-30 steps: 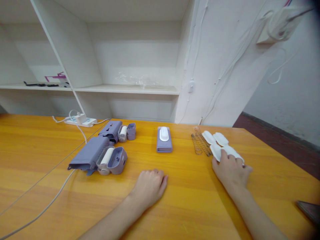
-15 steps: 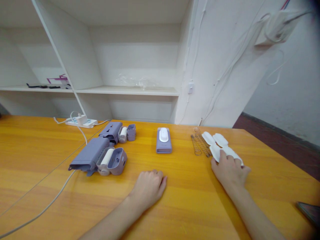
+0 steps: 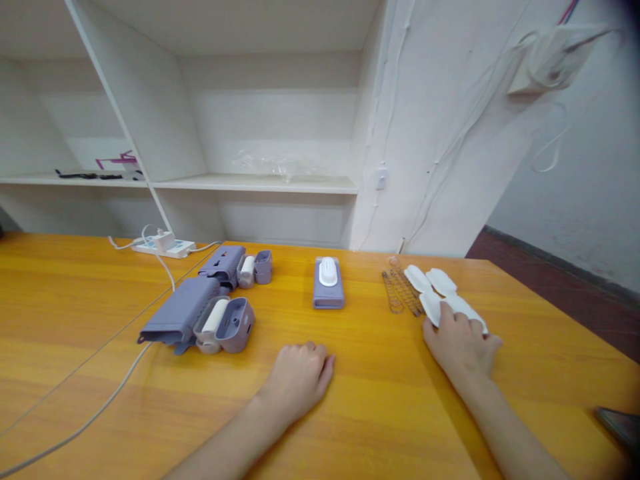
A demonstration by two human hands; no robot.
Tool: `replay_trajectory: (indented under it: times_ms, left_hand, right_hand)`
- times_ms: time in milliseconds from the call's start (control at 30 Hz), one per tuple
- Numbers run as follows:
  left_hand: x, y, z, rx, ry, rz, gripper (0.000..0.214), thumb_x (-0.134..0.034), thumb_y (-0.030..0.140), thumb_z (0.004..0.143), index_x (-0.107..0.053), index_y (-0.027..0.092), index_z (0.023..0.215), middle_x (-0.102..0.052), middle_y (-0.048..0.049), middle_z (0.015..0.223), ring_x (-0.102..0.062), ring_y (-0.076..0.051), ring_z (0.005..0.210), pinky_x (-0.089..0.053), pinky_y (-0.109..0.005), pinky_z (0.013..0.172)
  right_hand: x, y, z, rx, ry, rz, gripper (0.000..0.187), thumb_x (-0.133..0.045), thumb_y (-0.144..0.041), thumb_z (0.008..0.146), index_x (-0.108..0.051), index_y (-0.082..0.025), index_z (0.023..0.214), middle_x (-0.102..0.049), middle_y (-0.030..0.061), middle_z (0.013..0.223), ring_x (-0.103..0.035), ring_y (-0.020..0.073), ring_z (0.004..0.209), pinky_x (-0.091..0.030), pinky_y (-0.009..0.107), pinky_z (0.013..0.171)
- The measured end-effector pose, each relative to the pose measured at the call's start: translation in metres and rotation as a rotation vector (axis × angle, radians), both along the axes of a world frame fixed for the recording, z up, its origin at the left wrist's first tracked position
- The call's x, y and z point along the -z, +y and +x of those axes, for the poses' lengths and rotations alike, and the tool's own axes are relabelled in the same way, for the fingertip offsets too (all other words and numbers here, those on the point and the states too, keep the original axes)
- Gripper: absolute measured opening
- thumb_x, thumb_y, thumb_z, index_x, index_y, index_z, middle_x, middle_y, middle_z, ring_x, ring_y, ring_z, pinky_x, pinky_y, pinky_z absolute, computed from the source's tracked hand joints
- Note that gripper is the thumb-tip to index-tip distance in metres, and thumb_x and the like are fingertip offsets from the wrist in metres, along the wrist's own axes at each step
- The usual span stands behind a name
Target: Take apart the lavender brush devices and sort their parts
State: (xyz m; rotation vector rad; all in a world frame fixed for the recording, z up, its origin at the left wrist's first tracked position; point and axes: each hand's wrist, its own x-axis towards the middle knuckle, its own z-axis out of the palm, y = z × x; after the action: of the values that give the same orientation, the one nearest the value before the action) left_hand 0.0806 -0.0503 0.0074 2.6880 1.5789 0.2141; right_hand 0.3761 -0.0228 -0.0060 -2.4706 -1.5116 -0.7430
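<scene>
My left hand [image 3: 299, 377] rests on the table with its fingers curled into a loose fist, and nothing shows in it. In front of it stands a purple box-shaped piece [image 3: 329, 295] with a white oval part [image 3: 328, 272] on top. My right hand [image 3: 461, 343] lies over the near edge of several white oval plastic pieces [image 3: 441, 282], touching them with its fingers somewhat apart. Its fingertips are partly hidden. Several thin metal coil springs [image 3: 406, 290] lie just left of these white pieces.
To the left lie purple housings [image 3: 183, 308] beside open cups [image 3: 237, 325] and white cylinders [image 3: 216, 316]. A power strip [image 3: 167, 247] and pale cables [image 3: 95, 415] are farther left. A dark phone-like object [image 3: 620, 427] sits at the right edge. White shelves [image 3: 255, 183] stand behind the table.
Both hands stay in place, and the objects on the table keep their positions. The whole view has shifted very slightly.
</scene>
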Motion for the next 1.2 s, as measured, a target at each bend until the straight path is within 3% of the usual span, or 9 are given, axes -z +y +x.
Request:
replay_trajectory:
  times_ms: [200, 767, 933, 1033, 1133, 1200]
  left_hand:
    - [0.000, -0.001, 0.000, 0.003, -0.001, -0.005, 0.037, -0.028, 0.034, 0.096, -0.058, 0.019, 0.080, -0.067, -0.0067, 0.078, -0.065, -0.023, 0.069, -0.043, -0.031, 0.057]
    - [0.000, 0.000, 0.001, -0.004, -0.001, -0.014, 0.038, -0.028, 0.035, 0.096, -0.059, 0.019, 0.080, -0.067, -0.0066, 0.077, -0.065, -0.023, 0.068, -0.043, -0.031, 0.057]
    - [0.001, -0.001, 0.001, -0.002, 0.002, -0.014, 0.038, -0.028, 0.035, 0.096, -0.059, 0.020, 0.081, -0.067, -0.0066, 0.078, -0.065, -0.023, 0.069, -0.043, -0.031, 0.057]
    - [0.002, -0.001, 0.001, -0.009, 0.010, -0.019, 0.038, -0.028, 0.036, 0.096, -0.059, 0.019, 0.081, -0.067, -0.0071, 0.078, -0.065, -0.023, 0.069, -0.042, -0.031, 0.058]
    - [0.001, -0.001, 0.001, -0.012, 0.009, -0.031, 0.038, -0.029, 0.035, 0.096, -0.060, 0.019, 0.081, -0.067, -0.0075, 0.078, -0.065, -0.023, 0.069, -0.042, -0.030, 0.058]
    - [0.001, 0.000, 0.001, -0.007, 0.002, -0.041, 0.037, -0.030, 0.035, 0.096, -0.060, 0.019, 0.082, -0.067, -0.0075, 0.079, -0.065, -0.023, 0.070, -0.042, -0.030, 0.058]
  right_hand:
    - [-0.001, 0.002, 0.001, 0.006, 0.017, -0.019, 0.037, -0.037, -0.040, 0.090, -0.058, -0.014, 0.107, -0.063, 0.0143, 0.088, -0.056, 0.0321, 0.088, -0.036, 0.044, 0.071]
    - [0.001, 0.000, 0.003, -0.024, 0.019, 0.000, 0.038, -0.039, -0.039, 0.090, -0.057, -0.014, 0.112, -0.063, 0.0147, 0.087, -0.055, 0.0324, 0.086, -0.032, 0.042, 0.068]
    - [-0.012, -0.002, -0.003, -0.063, -0.049, 0.180, 0.037, -0.041, -0.038, 0.090, -0.057, -0.012, 0.111, -0.062, 0.0173, 0.096, -0.053, 0.0322, 0.087, -0.030, 0.042, 0.069]
    - [-0.038, -0.017, -0.025, -0.275, -0.061, 0.383, 0.034, -0.047, -0.033, 0.089, -0.054, -0.012, 0.115, -0.063, 0.0152, 0.097, -0.054, 0.0297, 0.091, -0.033, 0.041, 0.075]
    - [-0.071, -0.050, -0.058, -0.687, 0.018, 0.615, 0.031, -0.054, -0.023, 0.085, -0.053, -0.015, 0.114, -0.065, 0.0105, 0.094, -0.058, 0.0244, 0.089, -0.040, 0.038, 0.078]
    - [-0.089, -0.074, -0.075, -0.923, 0.126, 0.588, 0.039, -0.054, -0.021, 0.084, -0.050, -0.021, 0.122, -0.065, 0.0074, 0.098, -0.059, 0.0224, 0.089, -0.043, 0.037, 0.076]
